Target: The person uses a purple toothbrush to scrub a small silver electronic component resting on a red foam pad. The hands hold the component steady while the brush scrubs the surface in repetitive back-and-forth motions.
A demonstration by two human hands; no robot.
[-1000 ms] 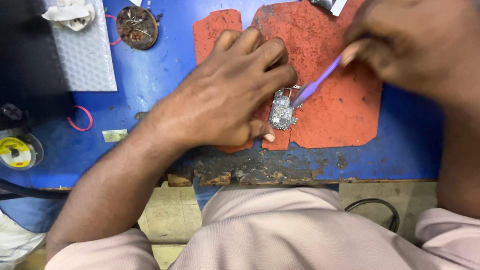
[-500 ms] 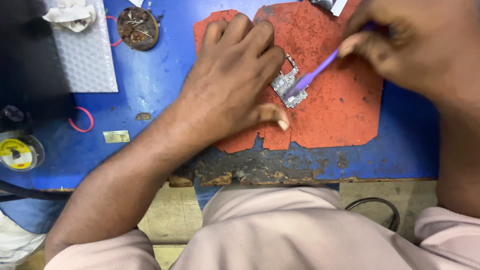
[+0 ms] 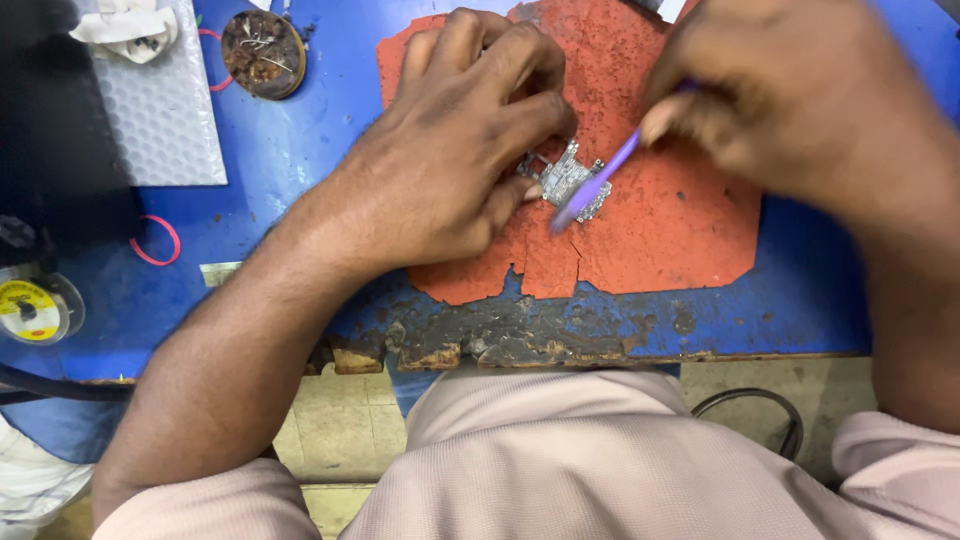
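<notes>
Far left of the red mat [image 3: 660, 230], at the edge of the blue worktop [image 3: 300, 170], sits a yellow-labelled solder spool [image 3: 30, 308], with a pink rubber band [image 3: 152, 240] a little nearer the mat and a bubble-wrap sheet [image 3: 160, 100] above it. A round tin of scraps [image 3: 262, 40] stands just off the mat's upper left corner. On the mat's left half, the left hand [image 3: 450, 150] presses down with fingers curled, its fingertips pinning the left end of a small circuit board [image 3: 565, 180], which lies flat near the mat's middle. The board runs roughly left to right, so it extends rightward from that grip toward the other hand. Over the mat's right half, the right hand [image 3: 790, 90] is closed around a purple brush [image 3: 595, 185], whose handle slants down-left, its head touching the board's right part. The left hand is nearer the board; the right reaches it only through the brush.
</notes>
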